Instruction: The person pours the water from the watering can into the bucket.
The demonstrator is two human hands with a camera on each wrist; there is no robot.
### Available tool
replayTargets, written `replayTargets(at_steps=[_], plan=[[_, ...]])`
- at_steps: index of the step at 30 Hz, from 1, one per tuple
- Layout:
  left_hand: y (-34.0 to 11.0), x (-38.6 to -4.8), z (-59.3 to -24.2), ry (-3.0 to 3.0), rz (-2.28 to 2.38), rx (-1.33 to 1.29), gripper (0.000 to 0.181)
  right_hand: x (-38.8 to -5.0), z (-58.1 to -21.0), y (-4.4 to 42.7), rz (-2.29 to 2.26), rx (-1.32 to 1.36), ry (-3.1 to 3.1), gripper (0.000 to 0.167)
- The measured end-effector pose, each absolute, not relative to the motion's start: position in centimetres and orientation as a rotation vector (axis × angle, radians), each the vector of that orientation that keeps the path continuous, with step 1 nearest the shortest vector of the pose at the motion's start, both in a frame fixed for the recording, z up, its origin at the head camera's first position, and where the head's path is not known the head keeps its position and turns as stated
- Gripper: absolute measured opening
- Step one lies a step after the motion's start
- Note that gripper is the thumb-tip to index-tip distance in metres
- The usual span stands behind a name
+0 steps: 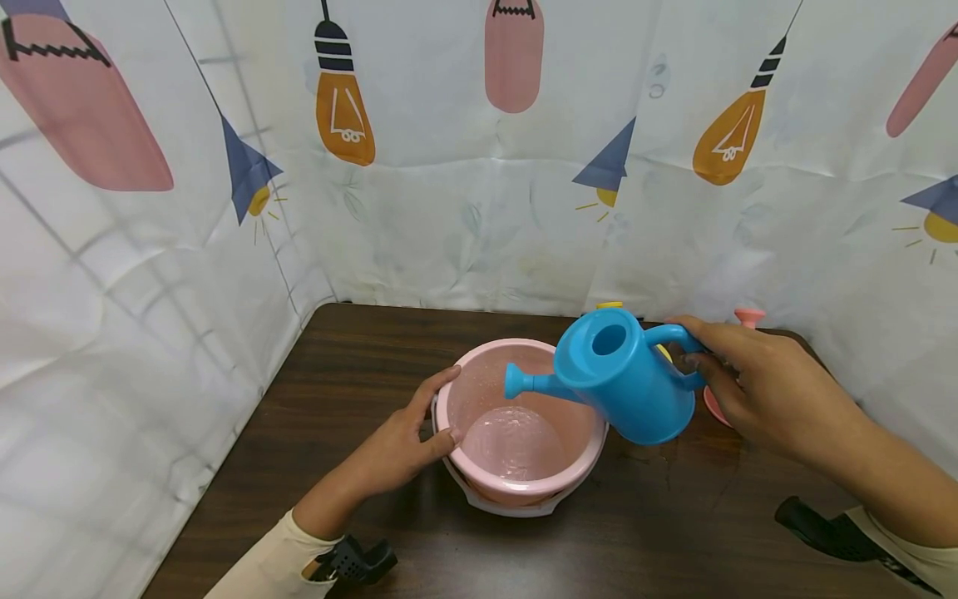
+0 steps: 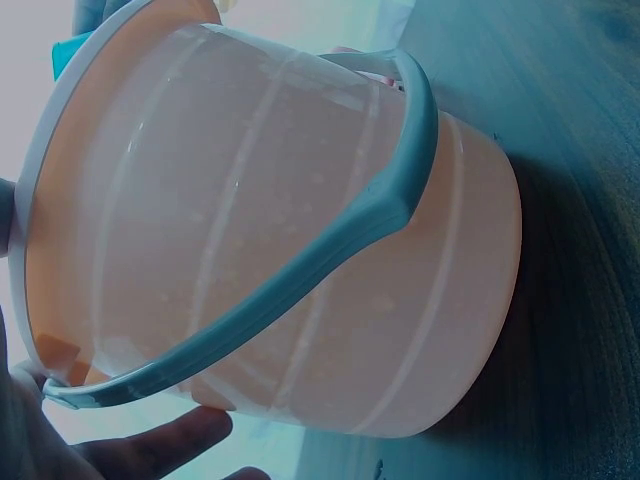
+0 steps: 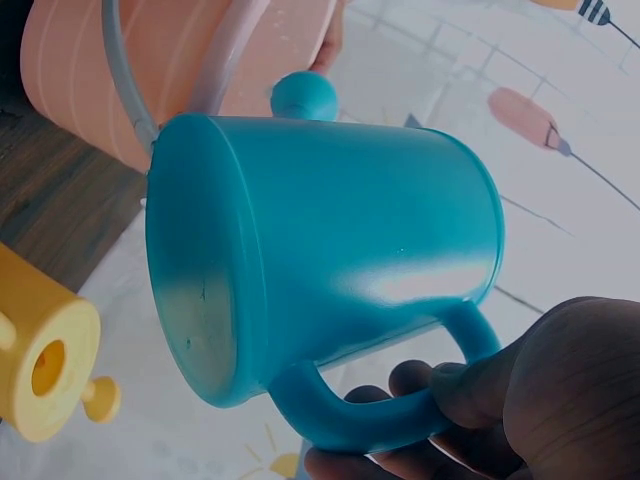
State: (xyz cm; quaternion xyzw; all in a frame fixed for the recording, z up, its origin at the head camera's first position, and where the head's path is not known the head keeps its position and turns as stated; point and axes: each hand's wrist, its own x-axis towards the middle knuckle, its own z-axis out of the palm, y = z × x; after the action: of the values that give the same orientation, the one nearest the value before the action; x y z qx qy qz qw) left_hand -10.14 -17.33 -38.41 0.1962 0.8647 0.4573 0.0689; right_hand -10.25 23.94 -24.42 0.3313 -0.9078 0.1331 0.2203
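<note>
Obscuring the yellow can [image 3: 74, 330] in head view is the blue can [image 1: 632, 383].

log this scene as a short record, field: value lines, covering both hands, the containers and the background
left hand: the hand holds the bucket's rim
right hand: the hand grips the blue watering can by its handle
blue watering can: held up, spout over the bucket's opening
bucket: pink, on the table, inside glossy and wet-looking
bucket handle: pale, swung down
other containers: yellow can
partly hidden: pink object beside the right hand
surface: dark table
background: printed sheet
</note>
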Motion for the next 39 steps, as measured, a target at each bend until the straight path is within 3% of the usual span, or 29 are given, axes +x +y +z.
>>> replayTargets(at_steps=[39], plan=[[-17.35,-10.19,-38.47,2.587,1.39,0.585,0.075,-10.31,-24.38,23.92,0.39,0.922,-2.508,0.062]])
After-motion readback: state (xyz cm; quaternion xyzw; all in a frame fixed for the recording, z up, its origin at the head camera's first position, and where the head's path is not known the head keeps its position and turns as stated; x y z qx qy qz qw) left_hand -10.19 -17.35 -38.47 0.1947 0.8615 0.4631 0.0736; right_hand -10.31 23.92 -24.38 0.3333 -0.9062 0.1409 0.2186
